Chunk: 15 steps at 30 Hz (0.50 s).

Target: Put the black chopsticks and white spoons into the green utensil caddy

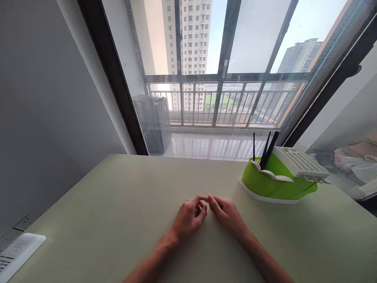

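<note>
Both arms rest on the pale green tabletop, coming in from its near edge, with the hands meeting around the middle. The left hand is loosely curled, a gap showing between thumb and fingers, its index finger stretched across to the right hand. The right hand is bent inward, fingertips against that finger; the contact is small and partly hidden, so I cannot tell whether it pinches the finger or merely touches it.

The nearest thing to the hands is a green holder, on the tabletop at the far right corner, just beyond the right hand and apart from it. It has a white base, a slotted white top on its right part, and thin black sticks standing up on its left, some tilted. A white device lies by the left edge, near the wall socket. Past the far edge is glass, with a railing outside.
</note>
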### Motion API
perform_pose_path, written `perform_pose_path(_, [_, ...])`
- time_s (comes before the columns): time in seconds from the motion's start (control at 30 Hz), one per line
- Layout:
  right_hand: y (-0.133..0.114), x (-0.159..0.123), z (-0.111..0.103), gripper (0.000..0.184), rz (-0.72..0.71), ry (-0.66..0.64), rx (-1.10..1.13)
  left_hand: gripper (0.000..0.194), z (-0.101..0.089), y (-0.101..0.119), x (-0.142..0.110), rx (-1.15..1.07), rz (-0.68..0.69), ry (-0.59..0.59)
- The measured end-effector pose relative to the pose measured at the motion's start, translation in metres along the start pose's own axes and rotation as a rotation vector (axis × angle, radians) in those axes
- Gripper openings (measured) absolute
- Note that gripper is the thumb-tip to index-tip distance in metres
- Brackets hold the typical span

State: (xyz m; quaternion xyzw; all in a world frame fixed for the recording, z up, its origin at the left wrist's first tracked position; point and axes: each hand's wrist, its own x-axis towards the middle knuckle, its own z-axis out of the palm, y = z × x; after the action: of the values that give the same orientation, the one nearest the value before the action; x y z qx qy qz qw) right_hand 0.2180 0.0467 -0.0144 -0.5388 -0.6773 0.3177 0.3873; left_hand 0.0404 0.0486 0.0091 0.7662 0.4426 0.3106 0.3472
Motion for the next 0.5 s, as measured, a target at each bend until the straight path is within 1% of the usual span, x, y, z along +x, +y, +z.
perform_pose_path(0.5, [0.0024,0.0000,0.0026,0.056,-0.011,-0.013,-0.029,0.025,0.0001,-0.0001,-0.0002,-0.001,-0.008,0.007])
